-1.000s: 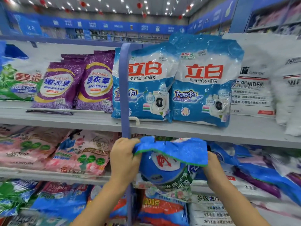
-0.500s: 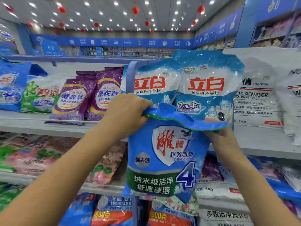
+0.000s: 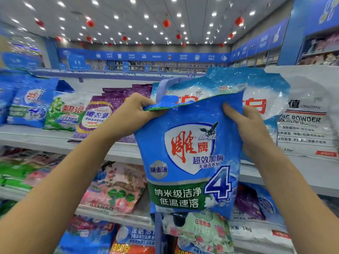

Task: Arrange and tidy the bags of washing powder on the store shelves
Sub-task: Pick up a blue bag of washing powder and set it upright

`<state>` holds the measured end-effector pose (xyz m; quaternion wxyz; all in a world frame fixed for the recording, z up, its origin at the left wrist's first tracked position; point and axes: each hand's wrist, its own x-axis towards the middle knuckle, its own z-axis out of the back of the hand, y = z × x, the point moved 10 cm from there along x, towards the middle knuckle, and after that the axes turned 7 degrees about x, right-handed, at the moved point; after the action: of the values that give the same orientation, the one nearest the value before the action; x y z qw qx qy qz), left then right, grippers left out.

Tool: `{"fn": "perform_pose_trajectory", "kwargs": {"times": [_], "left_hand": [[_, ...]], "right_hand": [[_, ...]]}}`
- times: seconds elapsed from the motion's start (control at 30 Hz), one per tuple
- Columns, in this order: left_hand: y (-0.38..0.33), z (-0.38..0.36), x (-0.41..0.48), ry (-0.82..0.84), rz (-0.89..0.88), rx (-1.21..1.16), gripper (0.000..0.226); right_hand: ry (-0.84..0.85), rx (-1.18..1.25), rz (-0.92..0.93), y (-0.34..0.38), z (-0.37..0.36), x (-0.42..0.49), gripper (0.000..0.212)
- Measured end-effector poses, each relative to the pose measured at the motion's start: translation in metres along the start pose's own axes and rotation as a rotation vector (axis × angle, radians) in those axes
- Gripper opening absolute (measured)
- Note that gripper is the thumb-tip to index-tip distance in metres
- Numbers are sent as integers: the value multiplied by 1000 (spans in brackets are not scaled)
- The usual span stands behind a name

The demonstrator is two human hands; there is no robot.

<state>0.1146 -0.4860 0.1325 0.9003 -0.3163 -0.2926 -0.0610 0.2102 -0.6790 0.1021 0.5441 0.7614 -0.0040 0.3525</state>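
Pinches the folded top corner of the blue bag with the left hand; clasps its right edge with the right hand, thumb across the front. Holds it upright, long axis vertical, before the upper shelf. Likely belongs beside the matching bag far left, nearer the left hand.

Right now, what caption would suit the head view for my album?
Left hand and right hand hold a blue bag by its top, before stocked shelves.

White ceiling with spotlights and red lanterns; blue sign band around the room.
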Motion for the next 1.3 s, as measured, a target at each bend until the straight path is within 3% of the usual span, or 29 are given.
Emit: {"fn": "perform_pose_trajectory", "kwargs": {"times": [0.23,0.33,0.5,0.67,0.77,0.8,0.83,0.9,0.97,1.07,1.23,1.3], "left_hand": [[48,30,-13,0,83,-204,6],[76,55,-26,-162,127,-428,23],[96,74,-43,-376,191,-698,15],[123,69,-86,-478,248,-1030,39],[146,30,-131,-360,334,-1072,109],[143,13,-141,-267,321,-1139,122],[135,-2,-149,-164,271,-1236,118],[146,-18,-165,-142,352,-1187,105],[188,-4,-187,-322,530,-1007,93],[214,41,-209,-432,530,-863,101],[239,116,-248,-304,501,-731,101],[258,151,-269,-276,524,-668,91]], "right_hand": [[22,112,-43,-3,-36,19,41],[67,140,-48,0,-56,26,38],[58,168,-49,-8,-85,32,27],[159,171,-42,-4,-152,38,31],[229,141,-62,-1,-198,39,40],[253,133,-74,-2,-212,39,33],[280,136,-88,-4,-224,38,27],[294,150,-108,-8,-246,38,29],[274,182,-121,-12,-266,38,35],[250,255,-168,-25,-296,39,20],[224,309,-213,-59,-358,38,19],[220,308,-235,-77,-390,37,21]]}}
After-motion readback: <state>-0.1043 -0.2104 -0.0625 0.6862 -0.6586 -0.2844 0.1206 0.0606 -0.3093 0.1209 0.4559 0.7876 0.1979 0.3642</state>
